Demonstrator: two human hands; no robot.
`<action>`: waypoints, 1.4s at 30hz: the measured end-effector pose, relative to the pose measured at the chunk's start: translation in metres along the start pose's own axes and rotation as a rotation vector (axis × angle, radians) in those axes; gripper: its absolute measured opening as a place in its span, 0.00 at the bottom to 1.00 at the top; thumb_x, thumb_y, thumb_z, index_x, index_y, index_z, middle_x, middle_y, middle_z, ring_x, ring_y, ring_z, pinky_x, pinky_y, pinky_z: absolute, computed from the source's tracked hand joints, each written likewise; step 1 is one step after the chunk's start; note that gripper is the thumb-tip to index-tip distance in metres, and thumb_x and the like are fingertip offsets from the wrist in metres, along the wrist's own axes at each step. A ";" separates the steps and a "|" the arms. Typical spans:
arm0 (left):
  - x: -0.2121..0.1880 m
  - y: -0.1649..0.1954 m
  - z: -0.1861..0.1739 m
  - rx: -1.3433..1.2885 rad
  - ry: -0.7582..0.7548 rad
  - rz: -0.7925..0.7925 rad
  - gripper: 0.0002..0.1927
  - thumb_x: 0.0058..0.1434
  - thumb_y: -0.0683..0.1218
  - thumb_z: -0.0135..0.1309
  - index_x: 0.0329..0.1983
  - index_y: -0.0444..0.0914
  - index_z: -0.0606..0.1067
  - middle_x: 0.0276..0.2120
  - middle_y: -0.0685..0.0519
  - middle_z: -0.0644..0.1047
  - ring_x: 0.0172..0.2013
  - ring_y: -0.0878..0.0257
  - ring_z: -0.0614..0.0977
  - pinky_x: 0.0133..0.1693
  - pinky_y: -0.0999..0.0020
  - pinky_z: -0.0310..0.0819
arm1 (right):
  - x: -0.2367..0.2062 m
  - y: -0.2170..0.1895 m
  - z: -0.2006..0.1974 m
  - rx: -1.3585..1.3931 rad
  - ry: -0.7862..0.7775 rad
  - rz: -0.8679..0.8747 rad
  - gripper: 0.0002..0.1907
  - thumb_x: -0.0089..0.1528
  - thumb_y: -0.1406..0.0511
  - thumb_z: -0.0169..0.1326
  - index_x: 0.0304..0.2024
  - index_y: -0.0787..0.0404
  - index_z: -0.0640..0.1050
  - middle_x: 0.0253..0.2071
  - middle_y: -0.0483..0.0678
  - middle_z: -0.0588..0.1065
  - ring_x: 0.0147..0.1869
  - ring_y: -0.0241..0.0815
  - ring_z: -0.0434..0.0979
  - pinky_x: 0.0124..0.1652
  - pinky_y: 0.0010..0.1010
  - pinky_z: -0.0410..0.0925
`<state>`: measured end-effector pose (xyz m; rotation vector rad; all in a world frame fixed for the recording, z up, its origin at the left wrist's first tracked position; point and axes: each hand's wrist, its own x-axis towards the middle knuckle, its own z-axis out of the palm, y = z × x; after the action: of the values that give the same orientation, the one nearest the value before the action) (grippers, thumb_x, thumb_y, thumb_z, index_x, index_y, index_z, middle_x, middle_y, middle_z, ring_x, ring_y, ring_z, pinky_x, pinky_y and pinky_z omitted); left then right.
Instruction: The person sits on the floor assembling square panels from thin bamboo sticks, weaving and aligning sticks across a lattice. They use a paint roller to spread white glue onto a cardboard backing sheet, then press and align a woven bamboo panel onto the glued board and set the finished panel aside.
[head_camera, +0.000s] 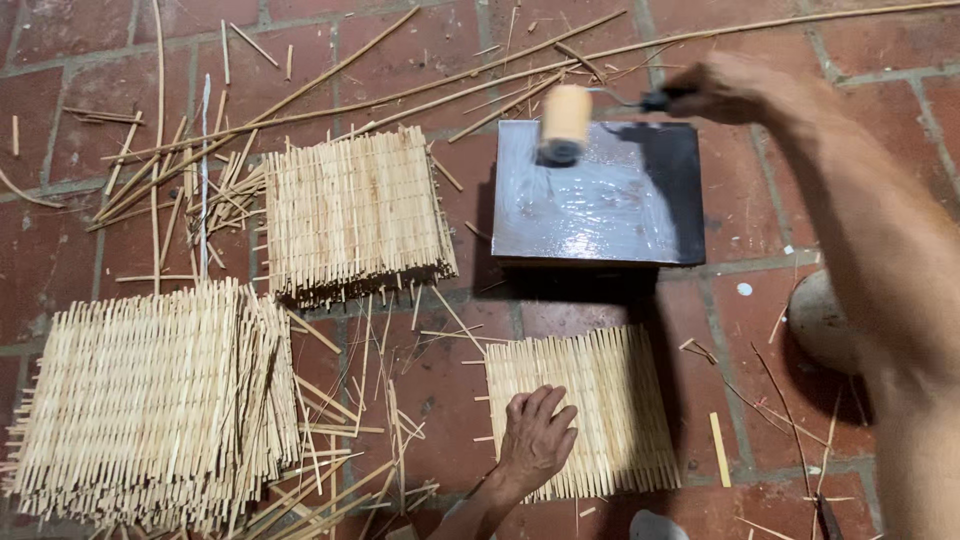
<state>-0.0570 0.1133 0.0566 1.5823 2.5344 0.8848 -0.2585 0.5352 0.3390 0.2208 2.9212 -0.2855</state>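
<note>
My left hand lies flat, fingers together, on a small mat of thin bamboo sticks on the brick floor. My right hand reaches out and grips the dark handle of a small paint roller. The roller's pale sleeve rests at the far edge of a dark square slab that shines with wet glue or liquid. The slab lies just beyond the mat under my left hand.
Two stacks of similar stick mats lie to the left, one at the near left and one further out. Long bamboo strips and loose slivers litter the red brick floor. A round pale object sits by my right arm.
</note>
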 end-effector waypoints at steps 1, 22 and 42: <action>0.001 0.000 0.001 0.001 -0.004 0.004 0.20 0.63 0.47 0.60 0.56 0.36 0.75 0.61 0.42 0.69 0.64 0.49 0.66 0.61 0.49 0.53 | 0.009 -0.014 0.000 -0.043 -0.006 0.011 0.22 0.68 0.52 0.53 0.63 0.44 0.79 0.50 0.48 0.83 0.46 0.51 0.83 0.46 0.47 0.77; -0.008 0.002 0.013 -0.034 -0.052 -0.045 0.18 0.65 0.48 0.57 0.56 0.38 0.75 0.62 0.42 0.69 0.66 0.50 0.65 0.62 0.47 0.51 | -0.104 0.087 0.026 0.066 -0.047 0.268 0.29 0.58 0.55 0.65 0.63 0.44 0.79 0.53 0.51 0.82 0.49 0.52 0.82 0.48 0.53 0.75; -0.010 0.017 0.005 0.006 0.015 -0.038 0.17 0.61 0.48 0.59 0.53 0.40 0.77 0.60 0.47 0.72 0.64 0.52 0.67 0.61 0.50 0.53 | -0.250 0.127 0.050 -0.216 0.010 0.267 0.25 0.59 0.51 0.64 0.59 0.39 0.82 0.47 0.47 0.84 0.47 0.51 0.82 0.45 0.45 0.74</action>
<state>-0.0363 0.1124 0.0578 1.5296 2.5706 0.8897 0.0139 0.6157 0.3207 0.5701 2.8570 0.0716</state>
